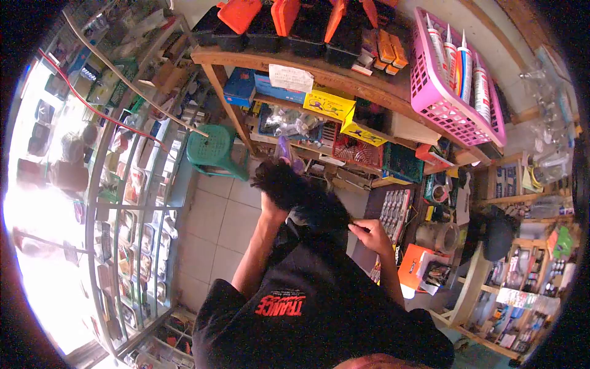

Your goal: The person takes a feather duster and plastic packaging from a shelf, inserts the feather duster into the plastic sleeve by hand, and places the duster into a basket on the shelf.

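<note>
A black, fluffy bundle (304,195), which looks like a duster, is held up in front of my dark shirt. My left hand (273,208) is at its left side, with the fingers wrapped into the fluff and partly hidden by it. Thumb and fingers of my right hand (369,234) pinch the thin right end of the bundle. Behind the bundle's upper left end, a purple item (283,149) shows in part.
A green stool (210,147) stands on the tiled floor (225,237). Glass shelves (135,206) with goods line the left. Ahead, a wooden shelf (246,58) carries black bins and a pink basket (424,92) of tubes. An orange box (413,269) lies at the right.
</note>
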`<state>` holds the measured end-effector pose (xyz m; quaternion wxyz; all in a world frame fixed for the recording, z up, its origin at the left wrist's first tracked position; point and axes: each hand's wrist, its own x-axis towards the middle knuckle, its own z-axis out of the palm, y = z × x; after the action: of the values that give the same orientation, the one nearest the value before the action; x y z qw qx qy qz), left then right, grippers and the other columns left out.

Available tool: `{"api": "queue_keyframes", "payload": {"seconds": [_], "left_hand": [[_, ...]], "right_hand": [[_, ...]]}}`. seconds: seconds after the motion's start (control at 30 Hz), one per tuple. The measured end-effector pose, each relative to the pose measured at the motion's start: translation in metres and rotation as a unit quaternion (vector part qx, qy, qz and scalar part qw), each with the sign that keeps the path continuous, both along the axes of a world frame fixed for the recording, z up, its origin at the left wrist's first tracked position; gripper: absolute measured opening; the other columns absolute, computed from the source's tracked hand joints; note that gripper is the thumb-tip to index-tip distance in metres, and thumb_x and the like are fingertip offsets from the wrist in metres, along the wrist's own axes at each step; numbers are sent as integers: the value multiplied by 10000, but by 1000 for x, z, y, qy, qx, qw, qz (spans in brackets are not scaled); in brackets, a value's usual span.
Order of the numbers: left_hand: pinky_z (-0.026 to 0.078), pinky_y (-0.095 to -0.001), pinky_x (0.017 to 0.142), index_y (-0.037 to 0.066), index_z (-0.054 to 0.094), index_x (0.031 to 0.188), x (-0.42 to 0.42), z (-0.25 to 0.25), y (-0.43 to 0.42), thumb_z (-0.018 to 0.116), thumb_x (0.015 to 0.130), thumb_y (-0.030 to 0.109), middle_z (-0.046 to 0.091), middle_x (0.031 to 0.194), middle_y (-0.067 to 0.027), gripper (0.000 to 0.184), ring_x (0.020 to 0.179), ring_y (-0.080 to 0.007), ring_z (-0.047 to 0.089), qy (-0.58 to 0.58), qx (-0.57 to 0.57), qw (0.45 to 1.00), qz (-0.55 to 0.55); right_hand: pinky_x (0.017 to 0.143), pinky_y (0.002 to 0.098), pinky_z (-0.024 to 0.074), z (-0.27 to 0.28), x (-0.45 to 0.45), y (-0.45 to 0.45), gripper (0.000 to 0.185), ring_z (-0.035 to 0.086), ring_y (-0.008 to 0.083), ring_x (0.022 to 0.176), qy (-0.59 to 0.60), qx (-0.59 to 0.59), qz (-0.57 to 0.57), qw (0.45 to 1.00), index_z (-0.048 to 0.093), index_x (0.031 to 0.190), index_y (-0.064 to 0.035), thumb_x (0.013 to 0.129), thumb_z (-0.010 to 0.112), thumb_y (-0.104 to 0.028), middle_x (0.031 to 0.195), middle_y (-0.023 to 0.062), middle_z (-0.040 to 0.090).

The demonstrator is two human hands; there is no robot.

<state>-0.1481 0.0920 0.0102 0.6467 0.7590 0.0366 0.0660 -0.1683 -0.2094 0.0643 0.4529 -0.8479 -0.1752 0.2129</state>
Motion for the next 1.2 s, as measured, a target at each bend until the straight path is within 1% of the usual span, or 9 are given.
{"api": "queue_keyframes", "payload": {"seconds": [0.13, 0.23, 0.37, 0.47, 0.77, 0.83, 0.9, 0.93, 1.2], "left_hand": [[224, -427, 1119, 98, 476, 1325, -1, 8, -9, 441, 927, 309, 502, 1345, -79, 452, 1286, -283, 390, -36, -653, 756, -31], [287, -443, 1094, 124, 483, 1330, -7, -7, -1, 461, 924, 383, 530, 1321, -50, 482, 1271, -276, 416, 48, -684, 728, -11], [301, -480, 1079, 79, 397, 1368, 6, 7, 11, 349, 980, 386, 469, 1349, -78, 497, 1255, -278, 419, -52, -85, 995, -3], [357, -454, 1056, 131, 389, 1389, 9, 16, 26, 350, 953, 526, 491, 1341, -65, 590, 1212, -295, 477, -16, -716, 698, 21], [390, -403, 1022, 142, 486, 1321, 12, 42, 5, 327, 992, 459, 559, 1245, -62, 484, 1153, -215, 510, 46, -683, 729, 5], [381, -404, 1028, 134, 485, 1321, 24, 39, 11, 335, 992, 443, 555, 1253, -61, 475, 1156, -222, 509, 14, -916, 401, -25], [379, -420, 1029, 120, 476, 1325, 29, 35, 10, 363, 981, 445, 528, 1284, -70, 487, 1165, -248, 502, -41, -867, 497, -11], [381, -437, 1027, 110, 468, 1329, 28, 32, 7, 385, 969, 455, 503, 1310, -81, 506, 1173, -270, 496, -75, -670, 739, 19], [348, -430, 1055, 82, 391, 1405, 11, 49, -31, 391, 974, 370, 487, 1356, -94, 518, 1201, -258, 479, 23, -676, 734, -62]], "right_hand": [[729, 338, 522, 9, -5, 5, 351, 691, 257, 821, 0, -23, -16, 1000, 683, 1011, 6, 873, 655, -315, 939, 179, 698], [744, 343, 523, 0, -12, 8, 369, 691, 274, 832, 2, -30, -21, 999, 683, 1015, 5, 872, 652, -333, 946, 184, 694], [777, 275, 495, 0, -34, 22, 351, 665, 174, 877, -6, -54, -60, 997, 665, 1045, 39, 867, 670, -263, 965, 167, 704], [809, 298, 499, -8, -45, 23, 389, 672, 209, 919, 52, -47, -78, 994, 660, 1056, 42, 872, 659, -301, 999, 183, 693], [809, 295, 499, 2, -37, 47, 355, 672, 215, 921, 4, -1, -110, 994, 648, 1060, 59, 889, 637, -252, 1014, 197, 686], [814, 301, 497, -2, -39, 38, 349, 670, 221, 897, 6, 14, -103, 995, 650, 1054, 57, 891, 639, -251, 980, 189, 690], [807, 311, 497, -6, -46, 28, 346, 667, 222, 831, 2, 15, -95, 995, 655, 1043, 50, 889, 647, -260, 899, 172, 701], [790, 309, 492, -6, -48, 23, 333, 649, 191, 814, 19, -11, -81, 996, 659, 1022, 53, 899, 634, -255, 890, 155, 700], [812, 295, 476, 1, -39, 50, 332, 644, 182, 885, 37, 24, -124, 991, 655, 1017, 53, 897, 632, -256, 943, 153, 701]]}}
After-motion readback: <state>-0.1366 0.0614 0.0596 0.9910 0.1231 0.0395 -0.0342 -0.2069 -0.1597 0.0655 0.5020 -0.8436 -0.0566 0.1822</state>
